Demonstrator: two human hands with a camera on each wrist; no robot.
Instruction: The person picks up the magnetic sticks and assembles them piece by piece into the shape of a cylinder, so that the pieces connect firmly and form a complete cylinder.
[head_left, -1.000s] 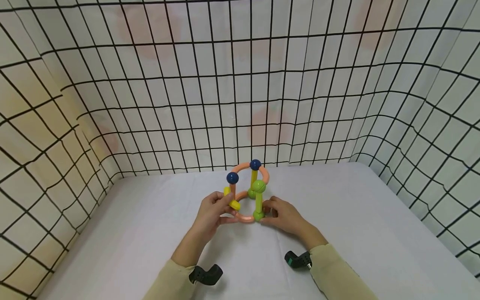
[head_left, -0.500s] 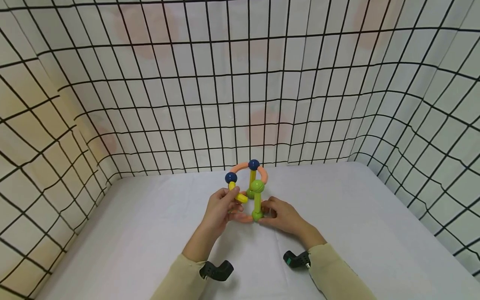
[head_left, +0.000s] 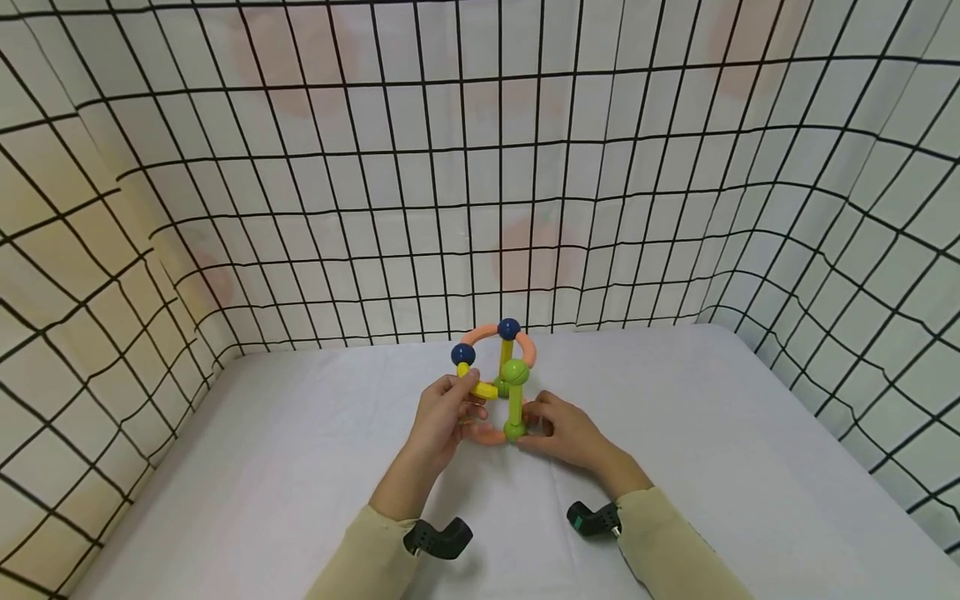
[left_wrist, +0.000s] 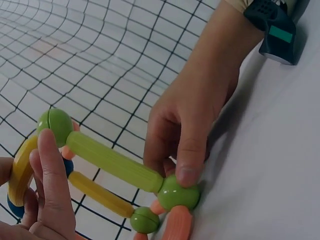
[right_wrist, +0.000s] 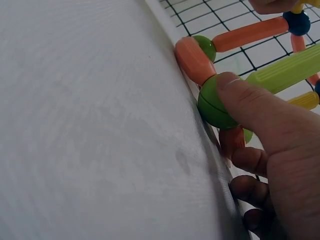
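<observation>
A toy frame of orange curved pieces [head_left: 525, 350], blue balls [head_left: 462, 354], a yellow rod and an upright green rod [head_left: 514, 408] stands on the white table. My left hand [head_left: 442, 417] pinches a yellow curved piece [head_left: 480, 387] just below the left blue ball, beside the upper green ball [left_wrist: 55, 125]. My right hand [head_left: 562, 433] pinches the lower green ball [right_wrist: 212, 105] at the rod's foot, thumb on top. In the left wrist view the yellow curved piece [left_wrist: 20, 170] lies under my left fingers [left_wrist: 50, 185], and the green rod [left_wrist: 112, 162] runs down to the right hand [left_wrist: 200, 115].
White cloth walls [head_left: 300, 208] with a black grid close in the table [head_left: 262, 467] at the back, left and right. Black wrist-worn cameras [head_left: 438, 537] sit on both forearms. An orange base piece [right_wrist: 192, 60] lies on the table beside the green ball.
My left hand has carried the yellow curved piece up and to the right, from beside the base ring to just under the left blue ball. The right hand has kept still.
</observation>
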